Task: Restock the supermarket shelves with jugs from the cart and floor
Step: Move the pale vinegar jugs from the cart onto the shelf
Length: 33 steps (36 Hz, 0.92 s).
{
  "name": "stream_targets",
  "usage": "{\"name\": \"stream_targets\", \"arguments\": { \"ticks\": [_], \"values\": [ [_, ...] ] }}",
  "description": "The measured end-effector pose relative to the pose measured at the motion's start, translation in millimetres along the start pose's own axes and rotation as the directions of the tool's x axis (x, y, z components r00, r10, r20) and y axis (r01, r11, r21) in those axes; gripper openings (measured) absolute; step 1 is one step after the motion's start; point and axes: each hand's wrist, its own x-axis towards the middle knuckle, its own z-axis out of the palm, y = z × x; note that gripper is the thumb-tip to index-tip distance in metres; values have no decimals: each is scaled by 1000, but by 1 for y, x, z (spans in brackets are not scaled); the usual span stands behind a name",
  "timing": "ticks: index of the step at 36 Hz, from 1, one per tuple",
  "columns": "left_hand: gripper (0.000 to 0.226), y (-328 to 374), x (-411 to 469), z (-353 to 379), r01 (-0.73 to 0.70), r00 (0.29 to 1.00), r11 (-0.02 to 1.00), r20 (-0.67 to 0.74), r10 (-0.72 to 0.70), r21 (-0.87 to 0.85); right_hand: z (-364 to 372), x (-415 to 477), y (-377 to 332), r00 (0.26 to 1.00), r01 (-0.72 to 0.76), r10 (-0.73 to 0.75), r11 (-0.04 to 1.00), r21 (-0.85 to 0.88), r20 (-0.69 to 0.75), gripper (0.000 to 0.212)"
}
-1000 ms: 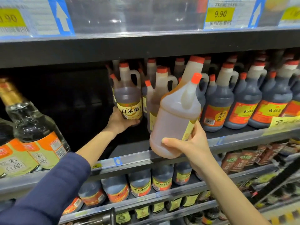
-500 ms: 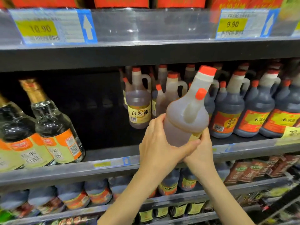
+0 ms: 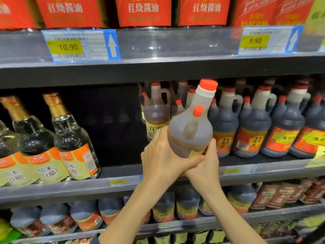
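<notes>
Support for the amber vinegar jug (image 3: 190,127) is now shared by both hands: a second ago the left hand (image 3: 162,155) was reaching back to a shelved jug of the same kind (image 3: 155,118) while the jug was carried by the right hand (image 3: 204,166) alone. The left hand is now closed around the jug's lower left side, with its thumb laid across the base, and the right hand is clamped underneath at the lower right; the two hands touch. The jug is held tilted, its orange cap (image 3: 208,85) leaning up and right, above the front rail of the middle shelf (image 3: 123,182) and not yet set down. Placement is judged to be close.

A dark gap (image 3: 114,124) is seen to the left of the shelved jug, between it and the clear glass rice-vinegar bottles (image 3: 75,147). To the right, the row is filled by dark vinegar jugs (image 3: 253,124), so little room is left there. The underside of the upper shelf (image 3: 158,71) lies just above the cap, so the jug may need to be righted and eased in low.
</notes>
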Motion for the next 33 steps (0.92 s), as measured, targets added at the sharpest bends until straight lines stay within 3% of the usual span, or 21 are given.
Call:
{"name": "stream_targets", "arguments": {
  "ticks": [5,10,21,27,33],
  "values": [
    [77,-19,10,-5,68,997,998,-45,-67,11,20,10,5,999,29,-29,1000,-11,39,63],
    [89,-37,22,-3,141,987,990,-76,-141,-10,35,26,16,996,32,-23,994,-102,90,56],
    [86,-71,32,15,236,970,971,-46,-237,-41,60,39,59,987,-18,85,904,-428,139,81],
    [80,-76,35,19,257,966,964,-1,-258,-71,61,44,67,983,52,54,830,-556,174,59],
    [94,-80,33,19,241,970,969,26,-240,-46,49,43,59,969,32,103,849,-528,223,46]
  ]
}}
